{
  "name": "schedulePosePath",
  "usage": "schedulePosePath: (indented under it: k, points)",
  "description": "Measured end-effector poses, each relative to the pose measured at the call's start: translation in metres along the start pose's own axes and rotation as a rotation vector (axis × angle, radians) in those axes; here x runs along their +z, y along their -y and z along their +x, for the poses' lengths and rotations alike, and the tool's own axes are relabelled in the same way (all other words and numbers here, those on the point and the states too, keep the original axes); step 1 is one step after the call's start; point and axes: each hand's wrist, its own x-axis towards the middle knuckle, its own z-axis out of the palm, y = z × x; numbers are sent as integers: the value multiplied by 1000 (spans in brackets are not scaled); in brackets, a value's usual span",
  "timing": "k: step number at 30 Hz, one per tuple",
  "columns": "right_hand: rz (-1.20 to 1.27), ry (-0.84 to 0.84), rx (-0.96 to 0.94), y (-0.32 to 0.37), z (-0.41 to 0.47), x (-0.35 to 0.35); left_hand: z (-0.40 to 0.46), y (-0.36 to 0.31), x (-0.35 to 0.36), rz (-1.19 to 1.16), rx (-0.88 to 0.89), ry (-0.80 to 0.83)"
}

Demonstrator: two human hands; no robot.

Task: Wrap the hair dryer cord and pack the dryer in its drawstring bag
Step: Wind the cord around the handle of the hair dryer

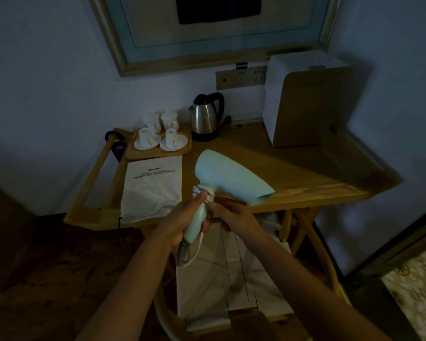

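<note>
The left hand [182, 217] grips the pale green dryer [229, 178] by its handle above the counter [280, 163] edge. The right hand [231, 215] pinches white cord [203, 193], partly coiled round the handle top. The drawstring bag [153, 188] lies flat and unfilled beside them.

Dim room, pale blue walls [47, 70], framed picture [214, 28], wooden table [293, 168], dark wood floor [47, 267], patterned carpet [416, 286].
</note>
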Motion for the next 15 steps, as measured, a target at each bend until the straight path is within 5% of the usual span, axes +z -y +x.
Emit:
schedulePosePath:
  k: [4, 8, 11, 15]
  points:
    - [246, -4, -5, 3, 3, 1, -2, 2, 5, -53, -45, -9]
    - [66, -61, -28, -9, 7, -5, -9, 7, 2, -37, -66, 32]
    - [-32, -103, -136, -6, 10, -7, -11, 15, 7, 216, 4, -120]
    - [-8, -55, -109, -8, 16, -8, -8, 23, 12, 212, 94, -285]
